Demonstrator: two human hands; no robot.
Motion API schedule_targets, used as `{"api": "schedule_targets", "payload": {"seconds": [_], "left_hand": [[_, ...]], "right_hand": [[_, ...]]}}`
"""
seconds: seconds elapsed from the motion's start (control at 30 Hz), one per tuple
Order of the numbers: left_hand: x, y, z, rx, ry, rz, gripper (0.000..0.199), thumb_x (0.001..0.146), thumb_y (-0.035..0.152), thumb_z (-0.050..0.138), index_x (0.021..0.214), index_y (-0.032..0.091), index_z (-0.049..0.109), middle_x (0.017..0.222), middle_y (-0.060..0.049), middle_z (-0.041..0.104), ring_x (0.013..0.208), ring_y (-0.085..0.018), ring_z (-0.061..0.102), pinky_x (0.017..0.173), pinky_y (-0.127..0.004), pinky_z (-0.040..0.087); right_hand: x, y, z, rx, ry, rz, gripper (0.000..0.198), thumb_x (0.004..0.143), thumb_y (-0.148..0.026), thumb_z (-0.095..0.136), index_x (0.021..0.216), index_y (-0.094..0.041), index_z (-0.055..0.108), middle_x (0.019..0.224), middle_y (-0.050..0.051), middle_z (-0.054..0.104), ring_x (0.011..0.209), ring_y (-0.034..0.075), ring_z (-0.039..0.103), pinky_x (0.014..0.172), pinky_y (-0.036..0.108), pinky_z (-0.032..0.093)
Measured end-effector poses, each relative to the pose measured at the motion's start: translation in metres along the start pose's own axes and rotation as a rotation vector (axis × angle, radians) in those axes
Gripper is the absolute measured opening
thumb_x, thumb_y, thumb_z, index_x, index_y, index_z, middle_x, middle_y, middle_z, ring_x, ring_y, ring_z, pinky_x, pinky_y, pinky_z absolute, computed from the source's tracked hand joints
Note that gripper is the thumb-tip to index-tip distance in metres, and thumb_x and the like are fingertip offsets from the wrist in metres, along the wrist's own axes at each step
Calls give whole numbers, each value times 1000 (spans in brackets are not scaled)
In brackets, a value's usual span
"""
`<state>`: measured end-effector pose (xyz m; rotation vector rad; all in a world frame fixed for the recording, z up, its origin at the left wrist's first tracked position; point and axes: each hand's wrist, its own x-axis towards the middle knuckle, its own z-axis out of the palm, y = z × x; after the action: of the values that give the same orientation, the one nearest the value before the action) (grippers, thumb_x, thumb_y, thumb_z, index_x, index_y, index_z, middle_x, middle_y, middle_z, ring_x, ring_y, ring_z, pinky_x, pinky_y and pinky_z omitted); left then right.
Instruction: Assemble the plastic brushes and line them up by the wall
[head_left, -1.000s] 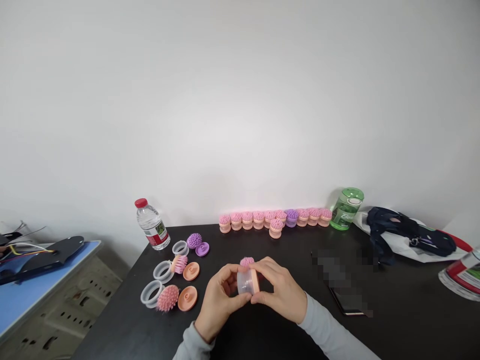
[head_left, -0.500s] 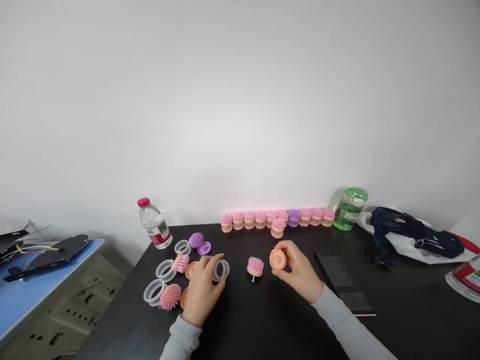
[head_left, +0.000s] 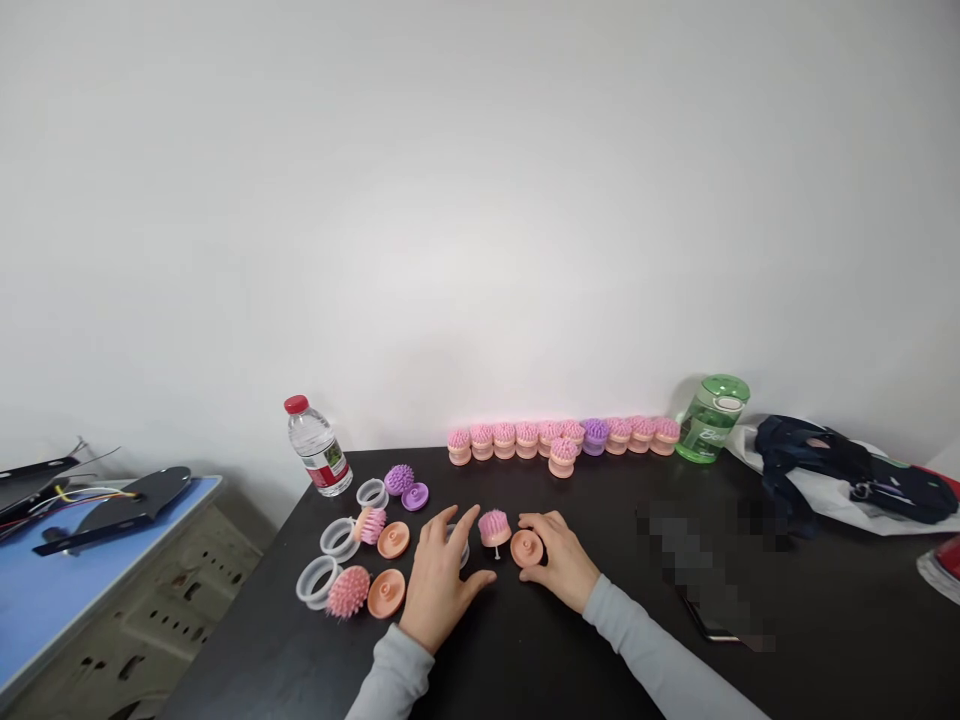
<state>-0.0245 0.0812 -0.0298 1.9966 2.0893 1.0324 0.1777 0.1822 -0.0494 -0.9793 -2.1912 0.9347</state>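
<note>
My left hand [head_left: 442, 578] is open over the table, its fingers and thumb spread beside a pink bristled brush head [head_left: 494, 526]. That brush head stands tilted, with a thin pale stem below it. Partly hidden behind my left fingers is a clear plastic ring [head_left: 463, 552]. Between the thumb and fingers of my right hand [head_left: 564, 562] is a round orange cap [head_left: 526, 548], its inner side with a central stub facing up. The cap is low by the tabletop, just right of the brush head; whether it touches the table I cannot tell.
Left lie clear rings [head_left: 318, 582], bristle heads [head_left: 349, 592], orange caps [head_left: 386, 594] and a purple cap [head_left: 415, 496]. Assembled brushes [head_left: 504, 440] line the wall, one [head_left: 562, 458] in front. Around are a water bottle [head_left: 321, 450], green container [head_left: 712, 420] and dark bag [head_left: 847, 465].
My right hand has moved left and down with the orange cap, close to the brush head. My left hand has moved right and spread its fingers, leaving the clear ring behind them.
</note>
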Motion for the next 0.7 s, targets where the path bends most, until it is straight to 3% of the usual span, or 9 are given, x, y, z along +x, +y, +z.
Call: {"api": "schedule_targets", "payload": {"seconds": [0.23,0.53,0.7], "left_hand": [[4,-13,-2,59,22,18,38,87,24,58,125,28,63,122,-12,60,114,-31,57,96,-51,49],[17,-40,-6,66,140,-25,35,88,23,53,122,23,63,116,-11,65,108,-29,62,93,-50,52],[20,-42,-9,48,222,-38,39,92,32,51,128,20,57,123,-13,61,115,-29,59,97,-50,50]], "right_hand": [[20,-26,39,-4,-48,-78,64,55,-6,84,113,-21,61,117,7,66,110,31,58,97,45,46],[43,-39,73,0,-15,-100,73,56,-2,82,123,-18,57,118,10,63,107,30,62,91,45,54],[42,-38,67,1,67,-160,75,59,0,78,127,-21,55,123,9,61,107,26,64,82,37,60]]}}
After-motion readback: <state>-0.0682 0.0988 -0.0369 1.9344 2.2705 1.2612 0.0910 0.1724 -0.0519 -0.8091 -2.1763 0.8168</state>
